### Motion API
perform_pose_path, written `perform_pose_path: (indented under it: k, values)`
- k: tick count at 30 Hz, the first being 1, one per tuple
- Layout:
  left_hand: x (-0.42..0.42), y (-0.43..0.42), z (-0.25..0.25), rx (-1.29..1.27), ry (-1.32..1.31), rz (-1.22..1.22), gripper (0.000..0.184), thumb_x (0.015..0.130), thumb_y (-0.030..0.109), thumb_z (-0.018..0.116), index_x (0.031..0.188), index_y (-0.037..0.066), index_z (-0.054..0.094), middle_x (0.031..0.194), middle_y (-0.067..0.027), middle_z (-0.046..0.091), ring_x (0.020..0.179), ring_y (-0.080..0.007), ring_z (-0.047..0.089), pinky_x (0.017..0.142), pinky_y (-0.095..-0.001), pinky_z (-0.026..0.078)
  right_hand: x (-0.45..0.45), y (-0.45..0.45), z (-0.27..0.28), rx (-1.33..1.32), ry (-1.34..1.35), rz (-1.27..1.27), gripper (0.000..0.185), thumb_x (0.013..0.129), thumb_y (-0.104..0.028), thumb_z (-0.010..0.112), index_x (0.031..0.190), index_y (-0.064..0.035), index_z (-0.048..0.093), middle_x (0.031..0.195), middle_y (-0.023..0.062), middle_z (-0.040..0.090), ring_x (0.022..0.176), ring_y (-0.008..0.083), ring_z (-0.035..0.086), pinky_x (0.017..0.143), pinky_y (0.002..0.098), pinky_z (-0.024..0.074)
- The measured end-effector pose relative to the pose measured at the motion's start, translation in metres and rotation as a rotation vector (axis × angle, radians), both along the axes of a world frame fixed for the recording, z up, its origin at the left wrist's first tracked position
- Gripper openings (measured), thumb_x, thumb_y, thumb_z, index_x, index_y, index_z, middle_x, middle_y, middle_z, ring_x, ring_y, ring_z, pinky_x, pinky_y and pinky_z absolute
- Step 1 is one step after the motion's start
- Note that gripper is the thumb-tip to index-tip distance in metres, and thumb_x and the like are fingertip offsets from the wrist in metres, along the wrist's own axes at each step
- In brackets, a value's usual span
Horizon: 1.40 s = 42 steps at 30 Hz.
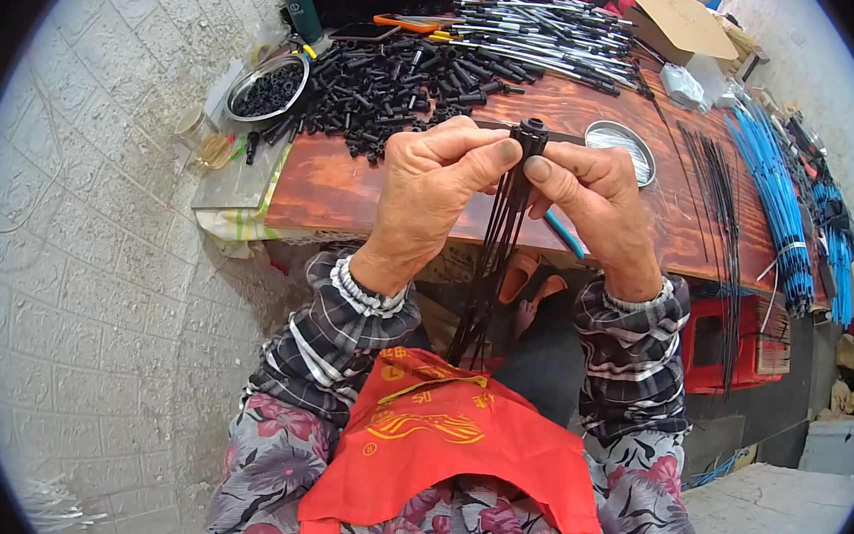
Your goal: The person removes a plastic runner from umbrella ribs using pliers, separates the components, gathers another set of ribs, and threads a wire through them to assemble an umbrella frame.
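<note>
In front of my chest, a black umbrella frame (497, 242) hangs upright, its thin ribs bunched together and running down towards my lap. At its top is a round black hub (531, 127). My left hand (444, 183) pinches the frame just under the hub, thumb against the side. From the other side, my right hand (593, 195) has its thumb and fingers closed at the same spot. Whatever fine part lies between the fingertips is hidden. A blue handle (563, 234) shows below my right hand at the table edge; I cannot tell whether it is held.
The wooden table (333, 184) carries a heap of black plastic parts (391, 83), silver-and-black shafts (545, 35), a bowl of black rings (268, 89) and a round tin of thin pale pieces (622, 147). Black ribs (718, 205) and blue bundles (778, 209) overhang the right edge.
</note>
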<state>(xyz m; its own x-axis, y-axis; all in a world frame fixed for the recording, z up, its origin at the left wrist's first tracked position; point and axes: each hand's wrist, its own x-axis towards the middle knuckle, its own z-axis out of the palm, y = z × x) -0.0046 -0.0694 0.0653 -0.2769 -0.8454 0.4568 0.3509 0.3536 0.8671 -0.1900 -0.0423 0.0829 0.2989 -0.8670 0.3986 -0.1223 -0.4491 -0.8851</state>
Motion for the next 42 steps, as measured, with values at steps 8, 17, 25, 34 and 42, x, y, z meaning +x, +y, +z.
perform_pose_path:
  k: [8,17,25,34,42]
  values:
    - [0.008,-0.002,0.005,0.064,-0.009,-0.102,0.018,0.085,0.011,0.074,0.099,-0.001,0.074,0.078,-0.0014,0.065,0.07,-0.007,0.057,0.062,-0.0207,0.046,-0.007,-0.004,-0.001,-0.038,0.056,0.083,0.029,0.096,-0.022,0.061,0.097,0.0056,0.07,0.077,0.0052,0.066,0.063,0.009,0.059,0.057,0.0219,0.0486]
    - [0.006,-0.006,0.013,0.164,-0.047,-0.254,0.031,0.082,0.012,0.076,0.11,0.0,0.07,0.081,-0.0032,0.067,0.066,-0.0072,0.056,0.059,-0.0222,0.046,-0.009,-0.004,0.001,0.039,0.0,0.244,0.039,0.098,-0.032,0.057,0.093,0.004,0.071,0.085,0.012,0.071,0.057,0.0104,0.059,0.05,0.0226,0.0463]
    - [0.011,-0.006,0.02,0.165,-0.058,-0.482,0.038,0.087,0.012,0.07,0.121,-0.002,0.062,0.107,-0.0141,0.069,0.073,-0.01,0.062,0.059,-0.0229,0.051,0.004,0.002,-0.023,0.227,-0.252,0.295,0.041,0.099,-0.034,0.052,0.1,0.0032,0.069,0.088,0.0143,0.071,0.054,0.0109,0.06,0.047,0.0213,0.0457]
    - [-0.007,0.018,0.028,0.067,0.098,0.031,0.026,0.082,-0.005,0.069,0.107,-0.003,0.066,0.09,-0.0038,0.068,0.075,-0.0067,0.062,0.069,-0.0215,0.053,0.036,0.031,-0.034,0.363,-0.147,0.086,0.024,0.091,-0.019,0.066,0.105,0.0002,0.069,0.084,0.0043,0.068,0.063,0.0058,0.057,0.054,0.0212,0.0442]
    - [0.009,0.011,0.003,0.068,-0.037,-0.456,0.024,0.091,0.017,0.066,0.104,-0.002,0.061,0.083,-0.0094,0.063,0.082,-0.02,0.067,0.074,-0.0313,0.055,0.021,0.013,-0.066,0.334,-0.058,0.268,0.012,0.087,-0.013,0.07,0.094,-0.0024,0.071,0.081,-0.0001,0.069,0.065,0.0047,0.056,0.051,0.0193,0.0403]
